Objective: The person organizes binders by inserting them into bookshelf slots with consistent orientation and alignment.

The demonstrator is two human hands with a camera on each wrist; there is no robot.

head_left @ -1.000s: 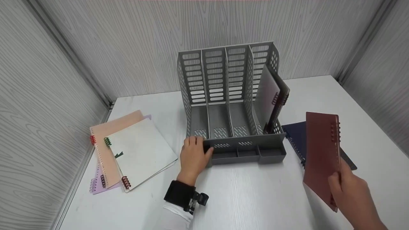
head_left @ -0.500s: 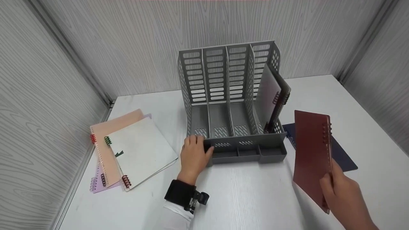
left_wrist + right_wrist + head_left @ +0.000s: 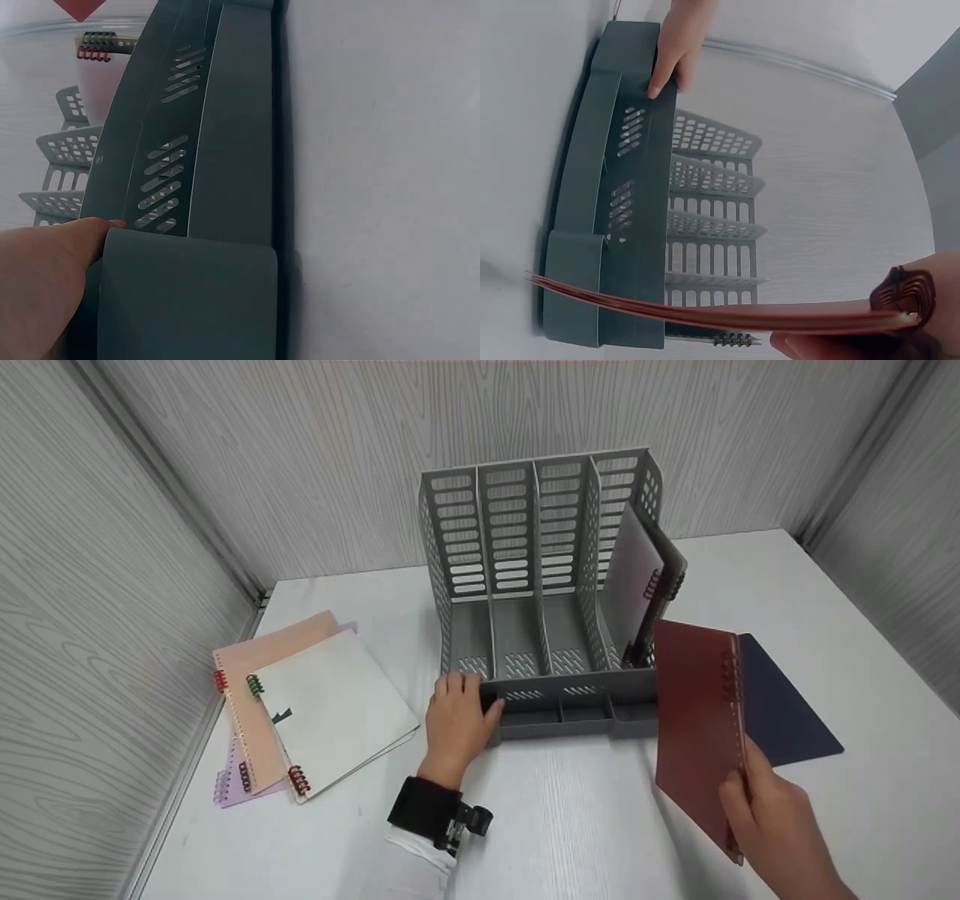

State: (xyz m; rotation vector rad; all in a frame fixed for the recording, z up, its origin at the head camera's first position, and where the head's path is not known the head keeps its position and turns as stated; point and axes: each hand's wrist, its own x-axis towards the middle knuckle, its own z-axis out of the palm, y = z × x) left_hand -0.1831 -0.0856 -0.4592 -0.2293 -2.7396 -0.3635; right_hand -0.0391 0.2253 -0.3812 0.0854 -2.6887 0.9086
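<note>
A grey desk file organizer (image 3: 517,643) with four upright slots stands in the middle of the table. My left hand (image 3: 456,724) grips its front left corner, with the thumb hooked over the front wall in the left wrist view. My right hand (image 3: 776,817) holds a dark red spiral notebook (image 3: 697,727) upright by its coil edge. That notebook is off the table and covers the organizer's front right corner in the head view. Two spiral notebooks (image 3: 634,570) lean in the rightmost slot. A navy notebook (image 3: 784,705) lies behind the held one, partly hidden.
On the left of the table (image 3: 570,825) lie overlapping spiral notebooks: a white one (image 3: 337,709), a peach one (image 3: 277,649) and a purple one (image 3: 234,791). Wood-grain panels (image 3: 360,427) enclose the back and sides.
My right hand has carried the dark red notebook leftward, toward the organizer's front right corner, uncovering more of the navy notebook. My left hand keeps its grip on the organizer.
</note>
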